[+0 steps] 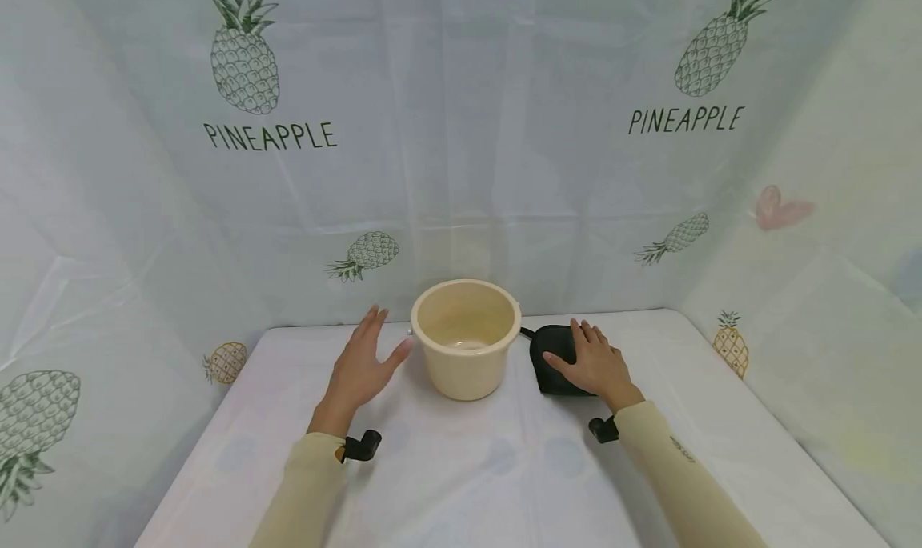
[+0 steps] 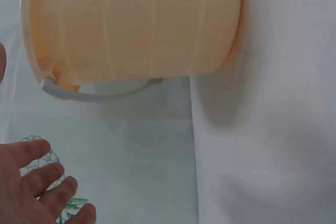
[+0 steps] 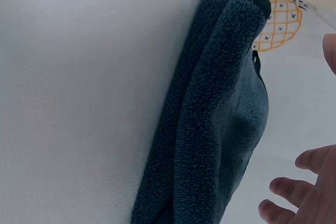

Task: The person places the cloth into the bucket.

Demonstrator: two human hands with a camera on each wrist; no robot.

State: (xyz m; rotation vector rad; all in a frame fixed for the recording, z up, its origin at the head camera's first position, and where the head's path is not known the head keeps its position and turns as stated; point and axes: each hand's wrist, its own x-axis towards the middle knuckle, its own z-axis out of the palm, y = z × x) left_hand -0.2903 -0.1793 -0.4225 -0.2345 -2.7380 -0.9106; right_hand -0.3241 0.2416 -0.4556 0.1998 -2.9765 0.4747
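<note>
A cream plastic bucket (image 1: 464,376) stands upright on the table. Its pale curved handle (image 2: 100,97) hangs down the side in the left wrist view. To the left of the bucket is my left hand (image 1: 360,372), fingers extended and spread, holding nothing. A black, dome-shaped cloth piece (image 1: 553,382), like a small mitt, lies right of the bucket; a loop sticks out at its upper left. Fuzzy dark fabric (image 3: 202,108) in two layers shows in the right wrist view. My right hand (image 1: 599,368) is over this piece, fingers loosely extended; a gap shows between them in that view.
A white cloth covers the table (image 1: 490,484). Behind it and along both sides hangs a sheet (image 1: 461,156) printed with pineapples. The bucket stands near the table's back edge. Each wrist wears a small black camera (image 1: 362,445).
</note>
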